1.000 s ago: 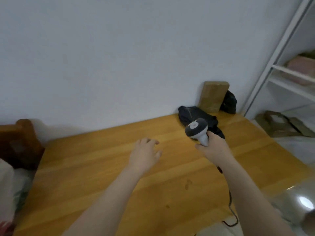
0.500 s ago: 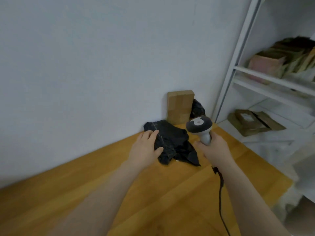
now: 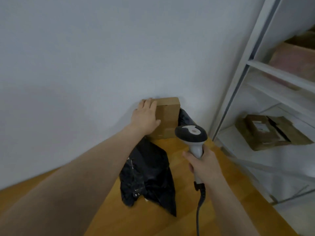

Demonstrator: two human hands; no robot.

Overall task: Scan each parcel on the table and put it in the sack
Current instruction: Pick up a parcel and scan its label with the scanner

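Note:
A brown cardboard parcel point(image 3: 168, 116) stands upright against the wall at the far end of the wooden table point(image 3: 179, 218). My left hand point(image 3: 144, 118) lies flat on the parcel's left front face with fingers over its top corner; a firm grip does not show. My right hand point(image 3: 202, 165) holds a grey and black barcode scanner point(image 3: 191, 133) by its handle, head up, its cable hanging down. A crumpled black plastic parcel point(image 3: 150, 178) lies on the table under my left forearm. Another black bag point(image 3: 185, 117) peeks out behind the cardboard parcel. No sack is in view.
A white metal shelving unit point(image 3: 238, 92) stands to the right of the table, with cardboard parcels point(image 3: 271, 132) on its shelves. A plain white wall point(image 3: 102, 57) runs behind the table.
My left hand has moved from the black plastic parcel forward to the cardboard parcel at the wall. The view has moved closer and to the right; the scanner stays in my right hand.

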